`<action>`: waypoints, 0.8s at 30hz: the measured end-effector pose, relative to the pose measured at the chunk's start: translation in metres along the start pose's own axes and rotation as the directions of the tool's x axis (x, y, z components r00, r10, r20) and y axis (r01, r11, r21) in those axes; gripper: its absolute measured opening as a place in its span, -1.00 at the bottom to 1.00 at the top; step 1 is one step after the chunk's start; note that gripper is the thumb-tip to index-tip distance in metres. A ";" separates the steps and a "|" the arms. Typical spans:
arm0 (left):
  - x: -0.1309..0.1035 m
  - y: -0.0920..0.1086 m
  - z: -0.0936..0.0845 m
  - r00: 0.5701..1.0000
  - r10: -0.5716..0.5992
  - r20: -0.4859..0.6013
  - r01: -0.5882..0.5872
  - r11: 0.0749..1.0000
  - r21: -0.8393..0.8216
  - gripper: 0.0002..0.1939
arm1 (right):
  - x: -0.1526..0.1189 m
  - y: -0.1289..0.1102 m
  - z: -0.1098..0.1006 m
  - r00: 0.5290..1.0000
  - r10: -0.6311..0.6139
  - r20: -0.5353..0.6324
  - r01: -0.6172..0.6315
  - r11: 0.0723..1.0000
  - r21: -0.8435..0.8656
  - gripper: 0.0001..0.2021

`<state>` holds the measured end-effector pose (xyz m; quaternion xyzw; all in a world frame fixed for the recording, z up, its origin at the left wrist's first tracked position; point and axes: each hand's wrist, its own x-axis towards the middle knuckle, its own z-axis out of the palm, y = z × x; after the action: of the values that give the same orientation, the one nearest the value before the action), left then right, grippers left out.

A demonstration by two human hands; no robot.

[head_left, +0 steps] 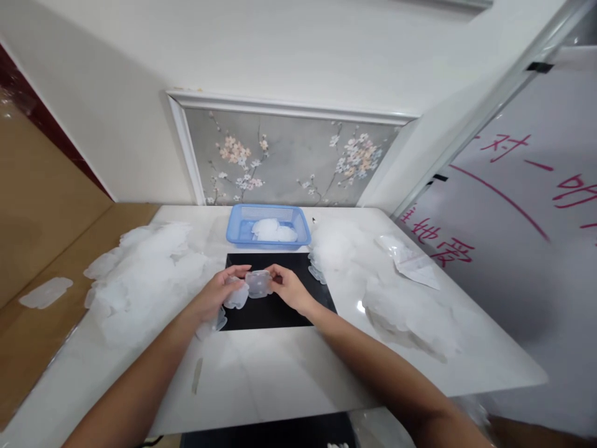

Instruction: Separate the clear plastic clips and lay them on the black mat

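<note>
Over a black mat [280,314], both hands are at a thin translucent plastic piece [258,284] with a scalloped outline. My right hand [290,289] pinches its right edge between thumb and fingers. My left hand [219,292] is closed on a second, whiter translucent piece [237,297], and its fingertips reach the first piece's left edge. Below my left wrist, more translucent pieces [219,319] lie partly on the mat, partly hidden. Just behind the mat stands a blue plastic basket [230,233] with several white translucent pieces [273,231] in it.
Large heaps of similar pieces lie on the white table [275,367]: a left heap [144,280], a right back heap [338,246] and a right front heap [410,311]. A clear bag [410,261] lies at right. A whiteboard [513,261] with red writing stands right; cardboard [41,218] stands left.
</note>
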<state>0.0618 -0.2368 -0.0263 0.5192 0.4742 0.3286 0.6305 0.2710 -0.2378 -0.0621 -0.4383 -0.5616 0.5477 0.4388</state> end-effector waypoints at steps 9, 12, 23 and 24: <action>-0.007 0.013 -0.006 0.998 -0.027 0.055 0.023 0.997 0.078 -0.40 | -0.011 -0.001 -0.033 0.971 0.231 0.052 -0.235 0.906 0.352 -0.61; -0.008 0.015 -0.008 0.997 -0.040 0.065 0.036 0.998 0.049 -0.39 | -0.014 0.000 -0.038 0.967 0.245 0.065 -0.251 0.888 0.386 -0.59; -0.004 0.008 -0.005 0.992 0.016 0.127 -0.001 0.993 -0.116 -0.33 | -0.023 -0.006 -0.036 0.974 0.213 0.081 -0.228 0.912 0.341 -0.61; -0.003 0.008 -0.005 0.991 0.022 0.133 -0.006 0.993 -0.120 -0.35 | -0.024 -0.006 -0.036 0.975 0.208 0.074 -0.221 0.916 0.335 -0.58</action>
<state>0.0567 -0.2364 -0.0177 0.5048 0.4064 0.3253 0.6886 0.3113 -0.2527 -0.0554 -0.4043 -0.4149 0.6893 0.4351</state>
